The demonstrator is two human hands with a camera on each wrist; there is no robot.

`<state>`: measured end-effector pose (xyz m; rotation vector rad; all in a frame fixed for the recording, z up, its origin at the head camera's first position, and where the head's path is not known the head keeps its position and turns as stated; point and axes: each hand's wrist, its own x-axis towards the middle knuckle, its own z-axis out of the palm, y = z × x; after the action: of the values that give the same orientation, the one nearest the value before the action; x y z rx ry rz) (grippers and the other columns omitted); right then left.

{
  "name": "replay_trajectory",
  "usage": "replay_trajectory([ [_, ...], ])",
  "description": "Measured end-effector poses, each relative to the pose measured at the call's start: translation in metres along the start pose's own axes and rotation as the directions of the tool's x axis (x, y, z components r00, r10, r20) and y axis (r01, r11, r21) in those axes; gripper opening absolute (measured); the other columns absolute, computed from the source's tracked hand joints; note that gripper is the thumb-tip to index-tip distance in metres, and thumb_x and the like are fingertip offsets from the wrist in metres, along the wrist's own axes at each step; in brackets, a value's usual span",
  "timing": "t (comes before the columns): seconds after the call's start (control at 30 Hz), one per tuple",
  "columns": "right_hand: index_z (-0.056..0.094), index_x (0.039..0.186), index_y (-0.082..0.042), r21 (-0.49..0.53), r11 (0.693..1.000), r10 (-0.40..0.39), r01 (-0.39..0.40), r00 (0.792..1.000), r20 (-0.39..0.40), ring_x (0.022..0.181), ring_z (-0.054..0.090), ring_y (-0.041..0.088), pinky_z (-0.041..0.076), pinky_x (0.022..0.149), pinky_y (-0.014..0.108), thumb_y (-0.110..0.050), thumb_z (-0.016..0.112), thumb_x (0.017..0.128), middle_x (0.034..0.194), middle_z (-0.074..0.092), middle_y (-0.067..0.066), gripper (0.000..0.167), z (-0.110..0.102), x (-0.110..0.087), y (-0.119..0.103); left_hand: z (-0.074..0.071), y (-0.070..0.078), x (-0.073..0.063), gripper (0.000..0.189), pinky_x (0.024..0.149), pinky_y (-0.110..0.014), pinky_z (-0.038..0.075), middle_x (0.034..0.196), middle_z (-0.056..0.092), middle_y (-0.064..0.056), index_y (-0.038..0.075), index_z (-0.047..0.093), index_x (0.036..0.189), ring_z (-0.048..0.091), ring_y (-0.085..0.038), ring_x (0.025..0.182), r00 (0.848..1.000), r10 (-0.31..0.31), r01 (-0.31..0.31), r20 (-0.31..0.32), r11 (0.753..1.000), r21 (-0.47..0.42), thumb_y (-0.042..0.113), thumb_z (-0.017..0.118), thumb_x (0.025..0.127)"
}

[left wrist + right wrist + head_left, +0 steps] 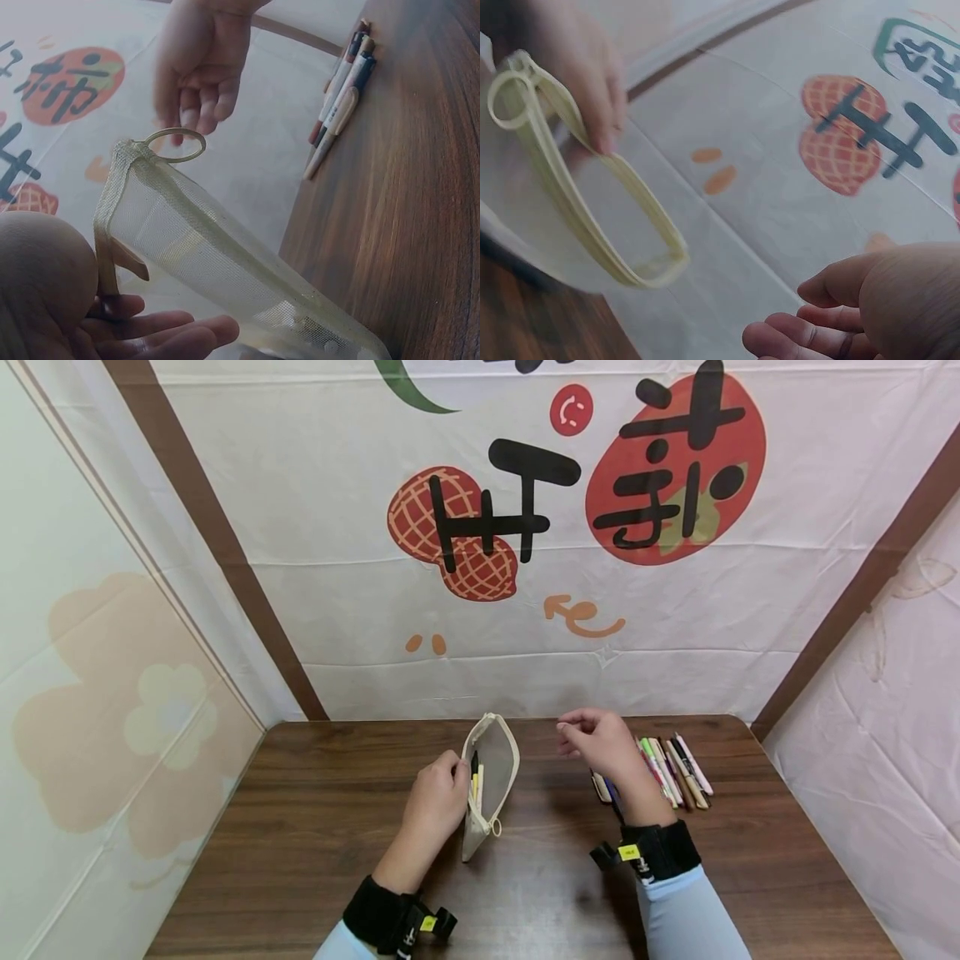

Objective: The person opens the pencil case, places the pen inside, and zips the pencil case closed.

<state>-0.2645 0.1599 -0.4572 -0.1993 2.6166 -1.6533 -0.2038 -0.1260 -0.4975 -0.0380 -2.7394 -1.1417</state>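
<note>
My left hand (437,800) pinches the left rim of a cream mesh zipper pouch (501,758), its thumb hooked over the edge. The pouch stands upright on the table with its zipper open. A few slim pens (479,783), yellow and black among them, stand inside against the left side. At the near end of the zipper hangs a ring pull (202,144). My right hand (604,745) is raised between the pouch and the loose pens, its fingers relaxed with nothing in them. In the right wrist view, the right-hand fingers (784,330) are apart from the pouch.
Several pens (684,772) lie side by side at the table's right rear, partly behind my right forearm. More pens (602,787) show just left of that wrist. A printed cloth backdrop (352,610) rises behind the brown wooden table (322,827), with cloth walls at both sides.
</note>
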Motion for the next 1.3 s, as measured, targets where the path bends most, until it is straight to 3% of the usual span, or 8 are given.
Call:
replay_trajectory([
  [0.2, 0.077, 0.137, -0.002, -0.070, 0.997, 0.022, -0.026, 0.998, -0.059, 0.093, 0.085, 0.025, 0.067, 0.076, 0.030, -0.023, 0.068, 0.115, 0.117, 0.082, 0.024, 0.032, -0.024, 0.000, 0.007, -0.002, 0.001, 0.000, 0.029, 0.062, -0.034, 0.046, 0.076, 0.059, -0.005, 0.008, 0.066, 0.095, 0.055, -0.020, 0.066, 1.000, -0.002, 0.002, 0.004, 1.000, 0.002, 0.021, 0.052, 0.117],
  [0.37, 0.075, 0.140, -0.003, -0.170, 0.983, 0.048, -0.063, 0.995, -0.093, 0.088, 0.082, 0.018, 0.065, 0.079, 0.034, -0.026, 0.066, 0.115, 0.116, 0.083, 0.020, 0.035, -0.040, -0.001, 0.010, -0.002, 0.000, 0.001, 0.029, 0.063, -0.035, 0.048, 0.077, 0.059, -0.005, 0.008, 0.066, 0.094, 0.055, -0.020, 0.068, 1.000, 0.004, -0.004, 0.000, 1.000, 0.009, 0.021, 0.053, 0.117],
  [0.7, 0.072, 0.145, -0.004, -0.377, 0.914, 0.085, -0.152, 0.979, -0.188, 0.117, 0.076, 0.042, 0.062, 0.098, 0.059, -0.033, 0.062, 0.116, 0.136, 0.078, 0.025, 0.043, -0.073, -0.007, 0.029, -0.002, 0.000, 0.000, 0.030, 0.063, -0.035, 0.047, 0.079, 0.061, -0.006, 0.008, 0.067, 0.097, 0.056, -0.021, 0.068, 0.999, -0.025, 0.024, 0.028, 1.000, 0.010, 0.024, 0.052, 0.118],
  [1.07, 0.070, 0.143, 0.000, -0.443, 0.859, 0.172, -0.257, 0.959, -0.224, 0.132, 0.069, 0.051, 0.056, 0.107, 0.068, -0.033, 0.061, 0.116, 0.146, 0.071, 0.030, 0.044, -0.099, -0.010, 0.059, -0.001, 0.000, 0.000, 0.029, 0.065, -0.036, 0.048, 0.079, 0.062, -0.006, 0.008, 0.067, 0.098, 0.057, -0.021, 0.069, 1.000, -0.011, 0.011, 0.025, 1.000, 0.019, 0.023, 0.053, 0.118],
  [1.3, 0.061, 0.152, 0.005, -0.450, 0.813, 0.274, -0.368, 0.925, -0.262, 0.138, 0.062, 0.057, 0.053, 0.112, 0.071, -0.034, 0.057, 0.116, 0.154, 0.062, 0.036, 0.053, -0.113, -0.014, 0.075, 0.000, -0.001, 0.001, 0.029, 0.065, -0.036, 0.048, 0.079, 0.062, -0.006, 0.008, 0.067, 0.098, 0.057, -0.022, 0.069, 0.999, -0.015, 0.014, 0.030, 1.000, 0.023, 0.024, 0.053, 0.118],
])
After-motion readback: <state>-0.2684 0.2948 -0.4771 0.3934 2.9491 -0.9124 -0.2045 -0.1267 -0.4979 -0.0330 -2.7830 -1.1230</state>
